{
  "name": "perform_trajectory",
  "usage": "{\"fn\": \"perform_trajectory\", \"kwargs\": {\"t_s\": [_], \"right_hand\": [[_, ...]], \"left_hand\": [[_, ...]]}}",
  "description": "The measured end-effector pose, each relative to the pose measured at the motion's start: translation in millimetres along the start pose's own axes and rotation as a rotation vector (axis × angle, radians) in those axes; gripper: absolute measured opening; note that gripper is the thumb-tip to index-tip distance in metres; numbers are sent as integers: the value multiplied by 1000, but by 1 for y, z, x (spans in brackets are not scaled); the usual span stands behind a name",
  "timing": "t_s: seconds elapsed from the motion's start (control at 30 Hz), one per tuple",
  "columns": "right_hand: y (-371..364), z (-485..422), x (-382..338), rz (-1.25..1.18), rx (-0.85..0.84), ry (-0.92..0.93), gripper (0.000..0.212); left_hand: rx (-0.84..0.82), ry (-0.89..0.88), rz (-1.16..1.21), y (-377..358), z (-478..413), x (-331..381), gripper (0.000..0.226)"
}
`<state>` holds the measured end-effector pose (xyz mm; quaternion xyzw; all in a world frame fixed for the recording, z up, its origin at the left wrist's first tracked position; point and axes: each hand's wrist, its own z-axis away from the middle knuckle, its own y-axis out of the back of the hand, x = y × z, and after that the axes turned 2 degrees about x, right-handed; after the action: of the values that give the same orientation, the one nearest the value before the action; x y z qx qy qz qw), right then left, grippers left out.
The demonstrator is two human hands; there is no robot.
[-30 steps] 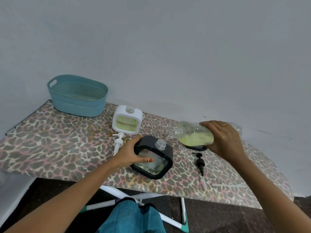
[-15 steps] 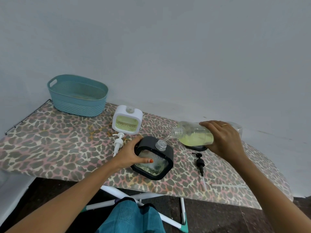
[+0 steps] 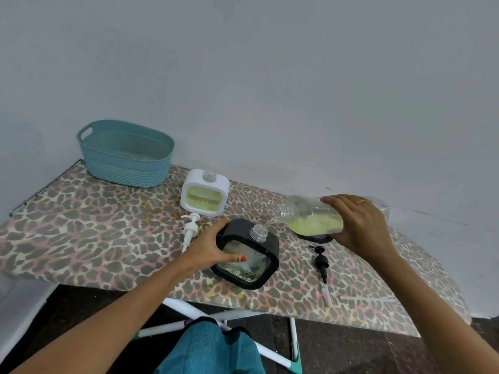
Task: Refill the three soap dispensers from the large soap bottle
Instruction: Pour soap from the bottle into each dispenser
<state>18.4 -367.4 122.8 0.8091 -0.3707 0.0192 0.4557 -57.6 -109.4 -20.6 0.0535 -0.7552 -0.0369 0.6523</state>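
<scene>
A black square dispenser (image 3: 271, 245) stands near the table's front edge, its clear neck uncapped. My left hand (image 3: 209, 248) grips its left side, thumb across the clear front. My right hand (image 3: 360, 225) holds the large clear soap bottle (image 3: 307, 217) tipped on its side, mouth just above the neck, with a thin stream of yellow-green soap running in. Behind them, a white dispenser (image 3: 205, 193) holds yellow-green soap and has no pump on. A second black dispenser (image 3: 316, 238) is mostly hidden behind the bottle.
A white pump (image 3: 190, 229) lies left of my left hand, and a black pump (image 3: 321, 263) lies right of the black dispenser, with a clear tube (image 3: 367, 299) further right. A teal basket (image 3: 125, 153) stands at the back left of the leopard-print table (image 3: 81, 238). A wall runs close behind.
Both hands and the bottle hold almost the same pose. The soap stream keeps running into the black dispenser.
</scene>
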Motion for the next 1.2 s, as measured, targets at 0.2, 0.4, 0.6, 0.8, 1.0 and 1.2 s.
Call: {"fn": "perform_trajectory", "kwargs": {"t_s": [0.2, 0.4, 0.6, 0.8, 1.0, 1.2], "right_hand": [[-2, 2, 4, 26, 11, -11, 52], [-1, 2, 4, 19, 22, 5, 56], [-3, 4, 6, 25, 10, -2, 56], [-2, 5, 6, 27, 8, -5, 56], [-2, 6, 5, 22, 2, -5, 57], [-1, 5, 4, 29, -19, -12, 58]], "left_hand": [[1, 6, 4, -1, 0, 2, 81], [3, -8, 22, -2, 0, 3, 79], [9, -26, 21, -3, -1, 2, 77], [21, -39, 23, -4, -1, 1, 76], [12, -28, 25, -5, -1, 0, 76], [3, -24, 27, -6, 0, 3, 73]]}}
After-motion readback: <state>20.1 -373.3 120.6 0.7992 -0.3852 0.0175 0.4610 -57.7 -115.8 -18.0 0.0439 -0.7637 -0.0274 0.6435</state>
